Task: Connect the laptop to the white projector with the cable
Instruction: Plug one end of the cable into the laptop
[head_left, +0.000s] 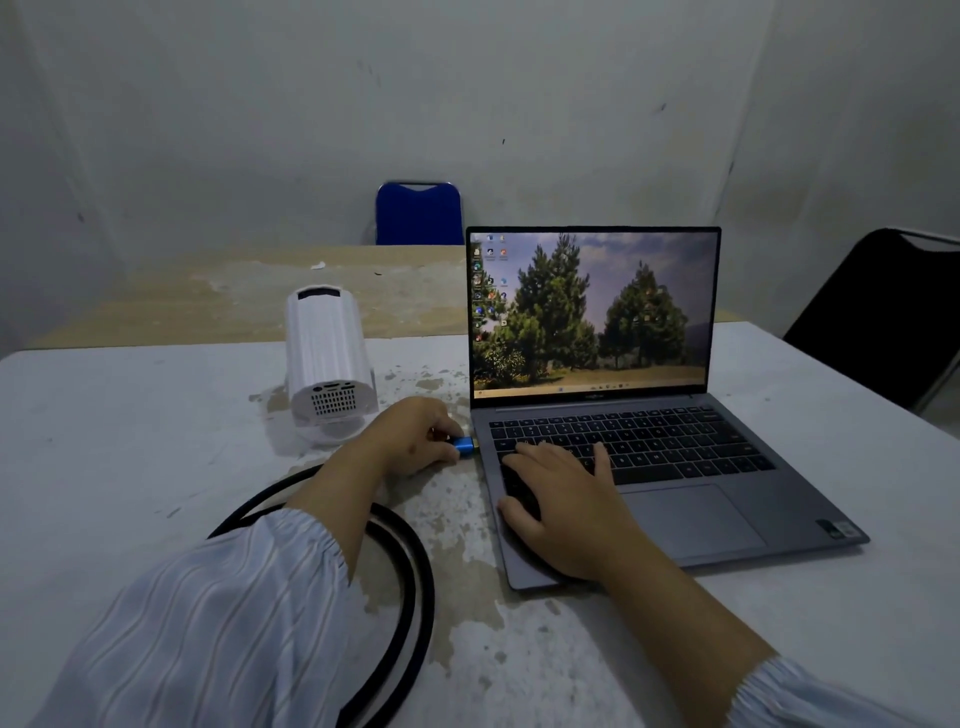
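Note:
A grey laptop (691, 514) stands lid up on the white table (130, 441), its screen lit with a tree wallpaper. My left hand (415, 441) grips the blue plug (464, 446) of a black cable (415, 597) and holds it against the laptop's left edge. The cable loops on the table under my left forearm. My right hand (566, 509) lies flat on the left side of the keyboard and palm rest. The white projector (328, 358) sits left of the laptop, its rear ports and grille facing me, with nothing plugged in.
A blue chair (420, 214) stands behind a second, worn brown table (234, 301) at the back. A black chair (883, 317) is at the right. The white table's surface is chipped around the projector and cable.

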